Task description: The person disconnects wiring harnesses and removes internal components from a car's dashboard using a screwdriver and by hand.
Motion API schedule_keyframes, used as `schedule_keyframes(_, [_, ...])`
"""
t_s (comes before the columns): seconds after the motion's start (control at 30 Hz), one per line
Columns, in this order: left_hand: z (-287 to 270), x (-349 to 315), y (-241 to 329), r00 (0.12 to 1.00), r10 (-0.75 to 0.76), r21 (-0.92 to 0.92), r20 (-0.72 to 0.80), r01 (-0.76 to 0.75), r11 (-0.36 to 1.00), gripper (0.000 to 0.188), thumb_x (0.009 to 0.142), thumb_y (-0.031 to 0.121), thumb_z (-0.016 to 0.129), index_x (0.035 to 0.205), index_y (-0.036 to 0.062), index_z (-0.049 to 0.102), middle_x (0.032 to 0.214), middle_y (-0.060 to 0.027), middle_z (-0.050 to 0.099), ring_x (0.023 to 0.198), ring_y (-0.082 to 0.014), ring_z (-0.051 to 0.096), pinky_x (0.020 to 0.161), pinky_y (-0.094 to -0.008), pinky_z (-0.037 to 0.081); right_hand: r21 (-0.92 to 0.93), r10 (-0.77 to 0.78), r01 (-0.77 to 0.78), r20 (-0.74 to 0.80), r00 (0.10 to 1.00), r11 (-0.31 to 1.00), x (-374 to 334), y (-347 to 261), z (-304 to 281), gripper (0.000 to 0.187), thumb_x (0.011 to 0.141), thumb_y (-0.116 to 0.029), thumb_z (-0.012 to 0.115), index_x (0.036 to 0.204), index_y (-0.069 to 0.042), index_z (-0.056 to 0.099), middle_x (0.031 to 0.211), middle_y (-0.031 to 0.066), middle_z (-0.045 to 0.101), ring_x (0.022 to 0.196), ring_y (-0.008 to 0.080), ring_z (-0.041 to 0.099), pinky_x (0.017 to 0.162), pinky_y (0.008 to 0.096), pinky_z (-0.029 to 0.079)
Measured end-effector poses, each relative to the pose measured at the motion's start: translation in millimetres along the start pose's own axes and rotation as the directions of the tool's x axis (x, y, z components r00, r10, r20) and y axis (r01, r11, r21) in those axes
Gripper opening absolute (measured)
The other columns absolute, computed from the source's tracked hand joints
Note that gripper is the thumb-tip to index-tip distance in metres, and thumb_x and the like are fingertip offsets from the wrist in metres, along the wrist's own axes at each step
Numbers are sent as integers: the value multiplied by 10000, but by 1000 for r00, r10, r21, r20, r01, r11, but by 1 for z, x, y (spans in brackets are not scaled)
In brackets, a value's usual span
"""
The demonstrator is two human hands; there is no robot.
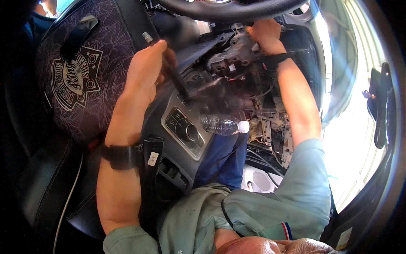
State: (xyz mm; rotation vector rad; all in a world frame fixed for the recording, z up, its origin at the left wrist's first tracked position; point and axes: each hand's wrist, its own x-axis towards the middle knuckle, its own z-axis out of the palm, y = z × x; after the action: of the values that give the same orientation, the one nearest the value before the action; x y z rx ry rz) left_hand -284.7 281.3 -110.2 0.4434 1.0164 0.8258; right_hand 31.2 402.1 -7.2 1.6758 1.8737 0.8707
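Head view — two bare hands, one dark rod (180, 86), one opened-up dashboard (224, 63).

One left hand (147, 67) is curled closed round the rod, whose single silver end shows past the thumb while the other slants down over the centre console (171, 103). One right hand (266, 36) reaches under the one steering wheel (237, 10) to the exposed dashboard; its fingertips are hidden — how far open they are, or what they hold, cannot be told. Two dark bands (122, 157), one per arm; one clear bottle (222, 125) with one white cap (243, 127), beside the console's one round knob (191, 132); one patterned bag (110, 55) on the left.
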Motion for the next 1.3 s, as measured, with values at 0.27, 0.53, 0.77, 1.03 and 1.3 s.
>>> schedule_keyframes(0.27, [5, -3, 3, 999, -26, -10, -36, 25, 1000, 302, 965, 323, 504, 816, 97, 639, 748, -45, 644, 623, -107, 548, 509, -240, 358, 129, -283, 375, -451, 847, 918, 7, 6, -11, 274, 786, -265, 645, 951, -47, 664, 967, 145, 661, 953, 311, 632, 821, 438, 489])
schedule_keyframes(0.53, [8, -8, 9, 999, -33, 33, -4, 33, 999, 319, 971, 327, 493, 797, 97, 630, 740, -43, 632, 591, -88, 497, 489, -237, 340, 227, -301, 449, -482, 823, 864, 22, 10, -1, 410, 902, -218, 468, 1252, -26, 562, 1265, 206, 566, 1250, 322, 465, 1086, 415, 297])
schedule_keyframes(0.77, [6, -5, 5, 1000, 4, 41, -25, -3, 999, 308, 969, 334, 496, 815, 101, 627, 739, -41, 631, 593, -98, 496, 493, -242, 339, 294, -147, 289, -423, 894, 911, 5, 52, -29, 293, 826, -271, 647, 1040, -72, 636, 1005, 141, 653, 978, 331, 619, 805, 436, 501])
schedule_keyframes(1.03, [5, -3, 3, 999, -16, 25, -38, 17, 1000, 307, 959, 335, 500, 809, 99, 625, 733, -49, 627, 591, -102, 499, 493, -239, 338, 718, 206, -15, -179, 962, 696, 22, 100, -76, 376, 784, -183, 695, 1063, 32, 565, 912, 245, 646, 856, 357, 647, 737, 429, 501])
schedule_keyframes(1.3, [7, -4, 5, 998, -9, 71, -58, 13, 997, 350, 949, 340, 490, 776, 72, 635, 722, -60, 624, 561, -100, 466, 496, -234, 332, 908, 355, -149, 0, 935, 392, 27, 119, -63, 349, 783, -228, 700, 997, 35, 615, 874, 189, 658, 805, 265, 656, 699, 370, 515])
